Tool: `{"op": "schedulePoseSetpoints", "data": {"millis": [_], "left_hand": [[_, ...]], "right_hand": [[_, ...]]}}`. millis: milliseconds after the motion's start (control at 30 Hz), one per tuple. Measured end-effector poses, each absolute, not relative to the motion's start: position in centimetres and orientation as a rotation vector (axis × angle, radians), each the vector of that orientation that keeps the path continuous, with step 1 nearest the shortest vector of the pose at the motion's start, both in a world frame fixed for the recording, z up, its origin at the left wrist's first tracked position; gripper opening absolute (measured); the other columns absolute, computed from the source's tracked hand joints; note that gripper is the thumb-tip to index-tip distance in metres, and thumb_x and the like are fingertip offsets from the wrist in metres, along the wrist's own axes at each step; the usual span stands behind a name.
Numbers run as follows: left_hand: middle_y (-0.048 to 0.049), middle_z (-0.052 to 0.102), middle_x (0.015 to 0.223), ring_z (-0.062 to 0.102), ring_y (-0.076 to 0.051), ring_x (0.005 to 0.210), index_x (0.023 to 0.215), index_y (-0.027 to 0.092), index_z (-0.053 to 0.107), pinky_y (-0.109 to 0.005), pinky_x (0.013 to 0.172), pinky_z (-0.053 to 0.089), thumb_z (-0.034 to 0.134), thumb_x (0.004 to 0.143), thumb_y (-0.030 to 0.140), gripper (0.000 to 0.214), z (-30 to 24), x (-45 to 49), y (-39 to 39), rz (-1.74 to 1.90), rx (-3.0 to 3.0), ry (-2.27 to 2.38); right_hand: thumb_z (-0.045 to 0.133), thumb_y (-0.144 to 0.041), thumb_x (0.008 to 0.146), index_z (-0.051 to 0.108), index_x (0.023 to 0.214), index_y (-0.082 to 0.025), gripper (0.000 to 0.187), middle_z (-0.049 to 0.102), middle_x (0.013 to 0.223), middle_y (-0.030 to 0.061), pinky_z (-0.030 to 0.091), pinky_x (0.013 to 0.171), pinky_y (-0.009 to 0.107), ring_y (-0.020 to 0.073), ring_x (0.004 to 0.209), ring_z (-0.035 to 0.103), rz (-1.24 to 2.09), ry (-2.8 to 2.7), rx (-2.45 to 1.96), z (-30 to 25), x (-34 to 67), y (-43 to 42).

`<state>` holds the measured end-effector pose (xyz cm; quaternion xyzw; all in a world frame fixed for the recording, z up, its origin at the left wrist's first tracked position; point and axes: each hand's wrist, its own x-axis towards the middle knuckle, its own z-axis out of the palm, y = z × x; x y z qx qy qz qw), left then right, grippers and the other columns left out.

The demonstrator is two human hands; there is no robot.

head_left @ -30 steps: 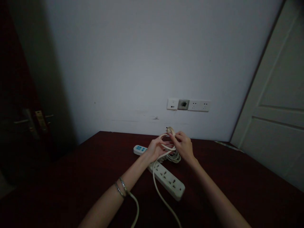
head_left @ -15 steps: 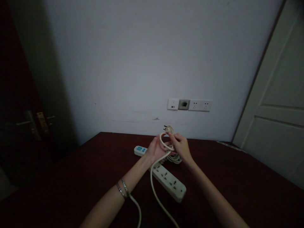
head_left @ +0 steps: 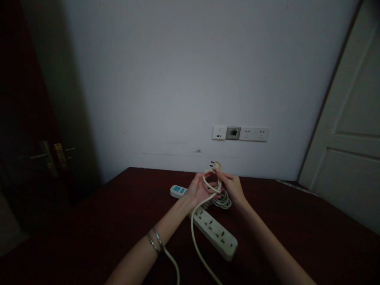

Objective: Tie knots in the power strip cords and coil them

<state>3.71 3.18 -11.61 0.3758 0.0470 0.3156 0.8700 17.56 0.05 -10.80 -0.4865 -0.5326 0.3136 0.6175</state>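
Note:
My left hand is palm up, its fingers curled around a loop of white power cord. My right hand pinches the cord close to its white plug, whose metal pins point to the left. The cord makes a small ring between both hands, then hangs down toward the front. Below the hands, a white power strip with several sockets lies slantwise on the dark red table. Behind my left wrist a strip end with blue sockets shows; my wrist hides where it meets the rest.
A bundle of coiled cord lies behind the power strip. On the wall are a row of white sockets and a grey outlet. A white panelled door stands at the right, and a dark door with a handle at the left.
The whole view has shifted slightly, so everything sits a little further right and lower. Both hands keep hold of the cord, and the ring between them looks slightly changed in shape.

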Motion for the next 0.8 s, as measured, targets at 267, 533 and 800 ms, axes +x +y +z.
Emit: {"op": "schedulePoseSetpoints", "data": {"millis": [267,533,800], "left_hand": [[-0.0126,0.064,0.093,0.065,-0.028,0.077,0.121,0.020,0.047,-0.036,0.057,0.050,0.051,0.076,0.044,0.051,-11.21,3.64,2.65,0.682,0.807,0.066],[-0.0116,0.065,0.080,0.065,-0.024,0.069,0.122,0.016,0.048,-0.034,0.056,0.050,0.048,0.077,0.041,0.051,-10.90,3.87,2.29,0.745,0.768,0.131],[-0.0127,0.065,0.073,0.064,-0.024,0.063,0.109,0.015,0.056,-0.035,0.055,0.050,0.038,0.079,0.039,0.042,-10.70,3.74,2.48,0.720,0.711,0.234]], "right_hand": [[0.064,-0.059,0.064,0.066,0.069,-0.011,0.049,0.049,0.052,0.0011,0.030,0.036,0.022,0.0101,0.043,0.039,0.683,-1.128,-1.065,-10.01,16.99,-0.51],[0.058,-0.059,0.070,0.064,0.064,-0.011,0.049,0.047,0.050,-0.0001,0.031,0.041,0.022,0.0097,0.045,0.039,0.532,-1.230,-1.135,-9.87,17.05,-0.82],[0.054,-0.056,0.075,0.057,0.054,-0.013,0.048,0.044,0.051,-0.0011,0.029,0.048,0.022,0.0101,0.051,0.039,0.291,-1.339,-1.190,-10.63,17.16,-0.40]]}}
